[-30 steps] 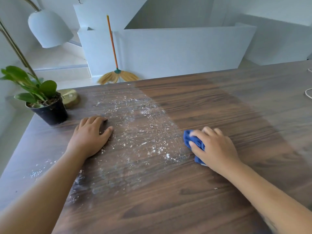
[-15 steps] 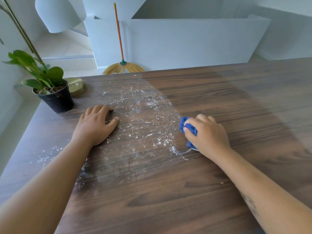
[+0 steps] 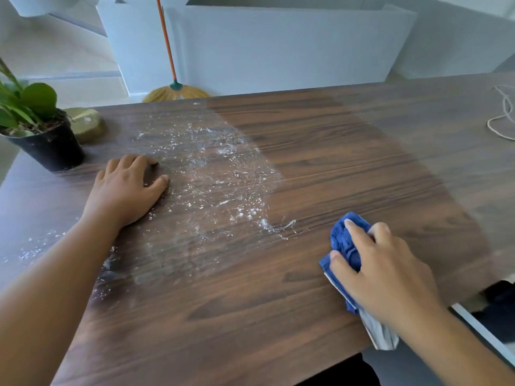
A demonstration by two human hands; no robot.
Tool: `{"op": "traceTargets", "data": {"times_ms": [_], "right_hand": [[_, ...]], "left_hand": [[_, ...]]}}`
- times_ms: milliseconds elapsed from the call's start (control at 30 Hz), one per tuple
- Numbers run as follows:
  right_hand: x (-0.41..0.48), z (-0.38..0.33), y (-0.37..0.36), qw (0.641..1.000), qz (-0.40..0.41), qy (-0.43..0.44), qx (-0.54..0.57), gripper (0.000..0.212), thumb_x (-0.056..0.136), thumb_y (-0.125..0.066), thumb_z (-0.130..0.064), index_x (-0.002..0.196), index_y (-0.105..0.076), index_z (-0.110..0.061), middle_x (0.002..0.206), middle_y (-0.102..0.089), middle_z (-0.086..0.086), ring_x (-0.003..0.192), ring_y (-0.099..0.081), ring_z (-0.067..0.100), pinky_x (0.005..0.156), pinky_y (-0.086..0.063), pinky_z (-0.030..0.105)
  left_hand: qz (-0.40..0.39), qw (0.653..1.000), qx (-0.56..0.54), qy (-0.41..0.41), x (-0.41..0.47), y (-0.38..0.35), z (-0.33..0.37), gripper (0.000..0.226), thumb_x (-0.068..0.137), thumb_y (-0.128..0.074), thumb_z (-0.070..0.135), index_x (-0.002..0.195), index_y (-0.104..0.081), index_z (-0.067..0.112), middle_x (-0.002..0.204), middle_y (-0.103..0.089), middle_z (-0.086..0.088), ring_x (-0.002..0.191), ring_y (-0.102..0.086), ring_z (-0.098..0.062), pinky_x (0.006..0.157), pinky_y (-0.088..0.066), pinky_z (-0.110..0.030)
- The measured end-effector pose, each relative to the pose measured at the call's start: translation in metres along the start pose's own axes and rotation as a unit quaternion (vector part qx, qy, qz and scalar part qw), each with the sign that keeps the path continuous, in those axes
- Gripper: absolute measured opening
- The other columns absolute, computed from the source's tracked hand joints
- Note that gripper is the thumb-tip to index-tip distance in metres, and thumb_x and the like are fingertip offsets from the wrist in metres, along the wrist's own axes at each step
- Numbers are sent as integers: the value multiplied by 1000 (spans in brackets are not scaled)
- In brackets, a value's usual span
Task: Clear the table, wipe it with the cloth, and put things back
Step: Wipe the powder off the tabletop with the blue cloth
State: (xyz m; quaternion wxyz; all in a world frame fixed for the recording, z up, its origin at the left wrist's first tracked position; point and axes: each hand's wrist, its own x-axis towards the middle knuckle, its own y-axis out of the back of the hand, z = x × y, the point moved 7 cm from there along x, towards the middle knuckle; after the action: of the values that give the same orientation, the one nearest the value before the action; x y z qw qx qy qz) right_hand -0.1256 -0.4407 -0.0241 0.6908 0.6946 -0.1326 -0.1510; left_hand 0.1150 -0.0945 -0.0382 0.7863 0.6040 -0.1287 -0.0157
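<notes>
**Mid-wipe, plenty of white mess left**

We're in the wiping step. Our right grip (image 3: 390, 274) is curled round the blue cloth (image 3: 344, 240), pressing it onto the surface (image 3: 348, 151) near the front right edge, on the cleaner side. Our left grip (image 3: 125, 193) holds nothing and rests flat on the wood just left of the white powder (image 3: 211, 174), which smears across the middle-left. Next move, we reckon: sweep the cloth left through that patch and lift the left grip clear. The potted plant (image 3: 47, 146) sits at the far left corner, so it probably needs moving too.
</notes>
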Motion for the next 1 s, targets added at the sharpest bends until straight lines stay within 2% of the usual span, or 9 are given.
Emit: {"op": "traceTargets", "data": {"times_ms": [67,167,367,467,533,667,800,900,1000], "right_hand": [[1,-13,1,998,64,8,13,68,81,-30,-65,135,-49,-29,117,-46,-2,100,-48,26,68,-42,36],[15,-36,0,985,155,48,58,49,84,-44,-49,113,-65,-15,131,-55,10,111,-53,35,90,-44,47],[42,-111,4,956,131,203,167,31,85,-55,-40,104,-67,-19,105,-67,-5,96,-60,21,82,-48,33],[23,-99,0,929,87,295,207,32,82,-53,-45,102,-69,-27,104,-67,-14,98,-59,10,83,-48,28],[30,-76,1,930,85,283,218,30,82,-54,-43,103,-69,-29,106,-66,-16,101,-58,8,80,-45,24],[86,-74,-1,957,96,172,212,21,90,-56,-32,107,-66,-26,114,-63,-15,106,-57,14,79,-46,30],[69,-119,2,939,92,247,222,22,87,-59,-30,106,-69,-30,112,-65,-15,104,-59,10,82,-46,28],[27,-107,-4,910,56,334,237,29,83,-55,-39,106,-72,-33,115,-67,-19,116,-55,0,99,-39,19],[37,-70,-6,917,42,317,237,29,84,-55,-43,108,-70,-35,122,-62,-23,128,-40,-8,104,-27,12]], "left_hand": [[2,1000,2,0,0,0,0,48,90,-44,58,128,-46,28,137,-45,-7,129,-32,-30,105,-28,-49],[6,1000,7,-3,-1,0,0,48,90,-44,58,127,-47,27,136,-46,-7,128,-33,-31,105,-28,-50],[1,1000,0,3,-3,3,1,49,90,-44,58,129,-46,28,137,-46,-6,129,-33,-30,106,-28,-49],[-4,1000,2,0,-4,2,0,49,90,-43,57,130,-45,29,139,-45,-5,130,-33,-29,106,-28,-48],[-5,1000,2,1,-3,1,-1,50,90,-43,57,131,-45,29,139,-45,-4,130,-33,-29,107,-28,-48],[0,1000,1,4,-3,2,0,50,89,-44,58,129,-46,29,138,-45,-4,129,-34,-28,106,-28,-47],[1,1000,2,3,-3,2,0,49,89,-44,58,129,-46,28,137,-46,-4,128,-35,-28,106,-28,-48],[2,1000,2,0,-2,1,-2,49,89,-43,59,128,-46,29,136,-46,-4,127,-35,-28,106,-29,-47],[4,1000,3,0,-2,1,-4,50,89,-43,59,128,-46,29,135,-47,-4,126,-36,-28,105,-29,-47]]}}
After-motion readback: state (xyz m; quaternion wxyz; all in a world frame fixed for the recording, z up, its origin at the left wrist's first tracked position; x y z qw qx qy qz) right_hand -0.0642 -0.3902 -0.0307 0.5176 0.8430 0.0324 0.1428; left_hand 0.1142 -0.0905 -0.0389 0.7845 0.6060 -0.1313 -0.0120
